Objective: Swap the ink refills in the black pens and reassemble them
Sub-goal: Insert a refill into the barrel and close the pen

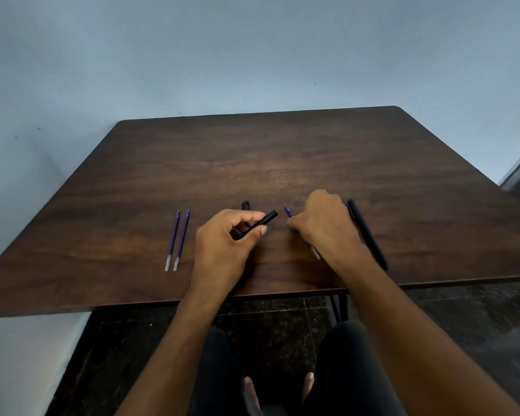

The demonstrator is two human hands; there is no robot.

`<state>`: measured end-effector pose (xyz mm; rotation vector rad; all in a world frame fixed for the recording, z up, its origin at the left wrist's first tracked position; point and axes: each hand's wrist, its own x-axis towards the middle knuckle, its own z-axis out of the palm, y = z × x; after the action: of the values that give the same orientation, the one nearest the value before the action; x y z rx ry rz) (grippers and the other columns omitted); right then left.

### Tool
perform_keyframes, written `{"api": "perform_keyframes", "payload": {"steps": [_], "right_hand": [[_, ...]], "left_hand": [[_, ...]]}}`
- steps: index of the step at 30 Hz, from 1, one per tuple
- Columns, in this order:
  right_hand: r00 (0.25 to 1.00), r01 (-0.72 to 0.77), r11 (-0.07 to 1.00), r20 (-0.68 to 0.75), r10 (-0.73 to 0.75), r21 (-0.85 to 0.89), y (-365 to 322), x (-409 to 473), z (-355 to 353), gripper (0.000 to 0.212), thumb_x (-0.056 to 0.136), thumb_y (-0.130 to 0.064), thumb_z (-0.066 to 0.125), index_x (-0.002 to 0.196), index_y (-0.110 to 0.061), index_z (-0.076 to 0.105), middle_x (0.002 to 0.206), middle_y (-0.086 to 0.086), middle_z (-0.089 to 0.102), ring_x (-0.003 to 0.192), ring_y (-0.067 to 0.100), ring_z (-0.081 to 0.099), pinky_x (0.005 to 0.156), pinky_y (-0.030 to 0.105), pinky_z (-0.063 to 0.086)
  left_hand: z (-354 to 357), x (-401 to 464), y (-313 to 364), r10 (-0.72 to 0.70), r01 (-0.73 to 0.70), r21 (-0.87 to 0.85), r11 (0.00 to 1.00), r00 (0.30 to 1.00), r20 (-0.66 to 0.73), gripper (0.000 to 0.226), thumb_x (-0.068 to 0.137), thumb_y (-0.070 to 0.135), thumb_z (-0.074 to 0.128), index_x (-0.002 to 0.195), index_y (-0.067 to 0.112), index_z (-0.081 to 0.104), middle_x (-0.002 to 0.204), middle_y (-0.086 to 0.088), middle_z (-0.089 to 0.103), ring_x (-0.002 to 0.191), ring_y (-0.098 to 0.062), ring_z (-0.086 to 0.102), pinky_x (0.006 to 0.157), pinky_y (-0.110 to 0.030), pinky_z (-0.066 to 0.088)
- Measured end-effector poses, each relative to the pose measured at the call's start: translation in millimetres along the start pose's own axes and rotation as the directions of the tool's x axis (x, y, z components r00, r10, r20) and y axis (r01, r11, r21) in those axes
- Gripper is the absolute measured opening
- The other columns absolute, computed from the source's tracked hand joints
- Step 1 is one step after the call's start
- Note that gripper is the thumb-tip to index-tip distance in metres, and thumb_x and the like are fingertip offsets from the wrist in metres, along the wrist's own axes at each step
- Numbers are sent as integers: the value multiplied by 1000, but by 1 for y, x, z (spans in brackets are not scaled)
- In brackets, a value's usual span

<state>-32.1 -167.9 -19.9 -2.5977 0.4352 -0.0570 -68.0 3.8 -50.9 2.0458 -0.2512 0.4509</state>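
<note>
Near table edge [72, 298]: left hand [222, 244] gripping black pen barrel [266, 221], open end up-right. Right hand [321, 226] curled over blue refill [287, 210], probably pinching it. Thin, light, bendy; best held mid-length. Left: two spare refills [177, 240]. Right: another black pen [367, 232].

Dark brown wood-grain table [282, 163], pale blue wall [222, 55], black pen barrels [368, 235], purple refills [177, 238] with clear ends.

Before you: dark wood-grain table [282, 151], pale blue wall [222, 55] at its far edge, dark speckled floor [463, 310] beneath, near you.
</note>
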Motion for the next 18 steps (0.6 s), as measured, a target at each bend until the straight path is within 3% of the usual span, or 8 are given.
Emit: {"api": "perform_keyframes", "payload": {"steps": [2, 4, 7, 9, 13, 18], "right_hand": [[1000, -4, 998, -7, 5, 56, 3, 1, -1, 43, 78, -31, 79, 56, -10, 49, 56, 4, 52, 46, 15, 47, 34, 23, 27], [1000, -28, 972, 13, 26, 233, 9, 2, -2, 41, 79, -28, 79, 54, -7, 55, 49, 5, 54, 35, 15, 45, 30, 18, 27], [990, -122, 741, 136, 43, 660, 16, 2, -6, 32, 89, -15, 73, 63, -1, 60, 55, 15, 60, 34, 16, 47, 33, 23, 36], [985, -141, 559, 170, 1, 817, 19, 0, -11, 27, 95, -8, 66, 70, 0, 59, 60, 16, 65, 38, 17, 54, 34, 25, 43], [996, -67, 339, 85, -38, 938, 19, -1, -14, 22, 93, 4, 61, 71, 1, 56, 55, 16, 66, 45, 25, 67, 42, 29, 55], [999, 27, 249, -21, -26, 968, 17, -2, -15, 21, 93, 3, 60, 73, 0, 58, 59, 14, 66, 52, 28, 72, 50, 33, 60]], "left_hand": [[-1, 0, -1, -9, 9, -6, 1000, 1000, 8, 23, 82, 22, 82, 104, 30, 77, 97, 19, 72, 96, 8, 64, 83, -7, 46], [-1, 0, -2, -18, 18, -2, 1000, 1000, 16, 24, 82, 24, 82, 104, 32, 76, 97, 20, 71, 96, 9, 63, 83, -6, 46], [-1, 0, -2, -26, 26, -4, 1000, 1000, 16, 24, 82, 25, 82, 103, 33, 76, 97, 21, 71, 96, 9, 63, 83, -8, 47], [-1, 0, -2, -25, 26, -7, 1000, 1000, 16, 24, 82, 24, 82, 103, 33, 76, 97, 21, 72, 95, 8, 64, 84, -9, 48], [-2, -1, -2, -28, 29, -19, 999, 999, 20, 25, 81, 23, 82, 103, 33, 76, 96, 20, 72, 95, 7, 64, 83, -9, 48], [-2, -1, -3, -33, 33, -17, 999, 999, 24, 25, 81, 22, 82, 104, 30, 77, 96, 18, 72, 93, 5, 65, 81, -11, 49]]}}
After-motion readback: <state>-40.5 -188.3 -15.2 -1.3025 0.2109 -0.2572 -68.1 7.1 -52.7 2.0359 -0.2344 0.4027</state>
